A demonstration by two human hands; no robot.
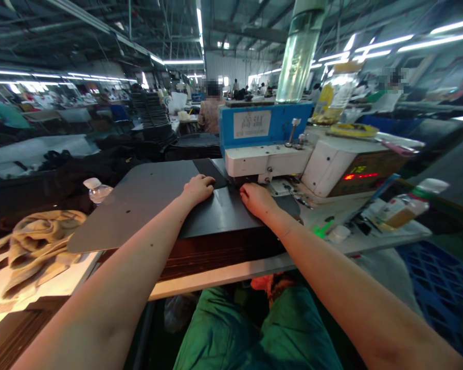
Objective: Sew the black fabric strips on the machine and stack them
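Left hand (198, 190) lies loose on the sheet (119, 205), right hand (257, 199) curled, can't tell if gripping; it stops short of the table (224, 276)'s front edge.

Ceiling tubes (199, 25): bright white rows, main overhead light; roof between them dark.
Grey sheet (219, 213): pale soft glare mid-surface, duller toward left.
Tan cloth (42, 231): warm yellowish light, strongest on the tabletop (67, 272) beside it.
Display (358, 174): red and yellow-green digits glowing, smeared.
Green trousers (219, 329): deep shadow around them.
Forearms (139, 267): stretched toward lower corners, wide-angle distortion.
Far workroom (111, 97): soft, side edges smeared; pixelated patches over heads.
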